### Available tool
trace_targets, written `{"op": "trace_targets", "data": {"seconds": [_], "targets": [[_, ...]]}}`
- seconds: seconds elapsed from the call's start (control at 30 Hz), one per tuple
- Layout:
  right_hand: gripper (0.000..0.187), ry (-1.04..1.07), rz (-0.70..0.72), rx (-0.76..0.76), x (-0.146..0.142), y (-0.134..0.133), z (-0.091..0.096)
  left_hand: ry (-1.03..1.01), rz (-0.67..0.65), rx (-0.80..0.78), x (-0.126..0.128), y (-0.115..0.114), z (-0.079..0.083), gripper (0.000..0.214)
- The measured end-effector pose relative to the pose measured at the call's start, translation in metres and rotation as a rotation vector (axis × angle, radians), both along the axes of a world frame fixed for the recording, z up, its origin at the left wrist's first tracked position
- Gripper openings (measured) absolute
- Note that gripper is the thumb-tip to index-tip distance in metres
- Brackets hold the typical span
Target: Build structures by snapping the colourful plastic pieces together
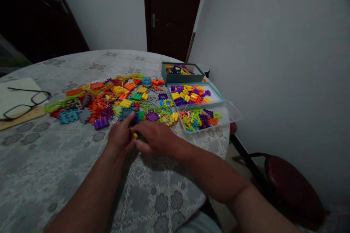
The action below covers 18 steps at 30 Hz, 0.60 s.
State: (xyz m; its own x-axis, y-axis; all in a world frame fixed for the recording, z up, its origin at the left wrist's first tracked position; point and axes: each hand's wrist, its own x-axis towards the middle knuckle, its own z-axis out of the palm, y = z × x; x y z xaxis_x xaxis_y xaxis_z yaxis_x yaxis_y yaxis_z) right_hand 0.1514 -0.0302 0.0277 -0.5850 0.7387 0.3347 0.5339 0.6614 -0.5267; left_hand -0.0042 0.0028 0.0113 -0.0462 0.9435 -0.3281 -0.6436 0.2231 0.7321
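My left hand (120, 133) is closed around a small yellow plastic building piece (135, 135), just above the near edge of a pile of pieces. From the right, my right hand (154, 137) pinches the same piece, its fingers meeting the left ones. Most of the piece is hidden by my fingers, so its full shape does not show. Beyond my hands spreads the pile of colourful toothed plastic building pieces (100, 105). A purple ribbed piece (101, 123) lies left of my left hand, and a purple toothed square (152, 116) lies just beyond my right hand.
To the right stand a dark green box (183, 78), a shallow box (214, 96) of tube pieces and a clear plastic box (188, 131) of toothed pieces. Glasses (27, 105) rest on a pad at the left. A red stool (292, 185) stands beside the round table (68, 160).
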Motion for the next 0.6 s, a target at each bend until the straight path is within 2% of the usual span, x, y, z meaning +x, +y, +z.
{"op": "trace_targets", "data": {"seconds": [0.13, 0.23, 0.37, 0.6], "targets": [[0.026, 0.130, -0.034, -0.033, 0.000, 0.000, -0.004, -0.037, 0.073, 0.028, 0.006, 0.001, -0.001, 0.009], [0.024, 0.229, -0.094, -0.106, -0.003, -0.002, -0.004, -0.122, 0.068, 0.002, 0.006, 0.001, -0.001, 0.019], [0.021, 0.346, -0.157, -0.220, -0.005, -0.003, -0.005, -0.218, 0.062, 0.015, 0.005, 0.002, -0.002, 0.023], [0.019, 0.518, -0.187, -0.382, -0.003, 0.003, -0.012, -0.201, 0.136, 0.044, 0.002, 0.004, -0.008, 0.028]]}}
